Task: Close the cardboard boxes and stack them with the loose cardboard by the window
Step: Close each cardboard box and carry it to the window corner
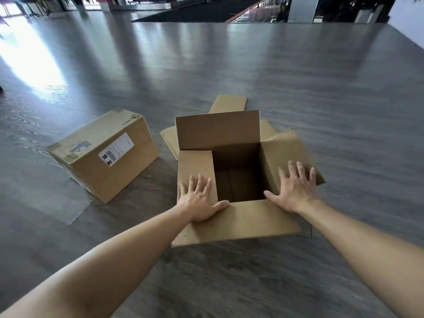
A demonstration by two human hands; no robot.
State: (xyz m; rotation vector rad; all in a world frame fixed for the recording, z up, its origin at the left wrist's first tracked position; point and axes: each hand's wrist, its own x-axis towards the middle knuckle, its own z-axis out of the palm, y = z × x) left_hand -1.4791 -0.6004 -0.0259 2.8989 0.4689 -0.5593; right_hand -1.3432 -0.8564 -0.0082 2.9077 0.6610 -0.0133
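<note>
Both palms flat, fingers spread — left hand and right hand on the open box's flaps — light, stiff cardboard, I'd fold at creases.

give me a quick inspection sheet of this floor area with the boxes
surface: grey wood-grain floor, glossy with window glare at far left
job's things: open brown cardboard box, inside looks empty, far flap upright, left flap folded in, right flap angled outward, near flap lying outward; closed taped brown cardboard box with white shipping label to its left, apart; flat loose cardboard pieces on the floor behind the open box
clutter: nothing seen
grippers: left hand flat on the left flap, fingers spread; right hand flat on the right flap, fingers spread
cables: nothing seen
surroundings: dark mat and pillars far back, details blurred
</note>
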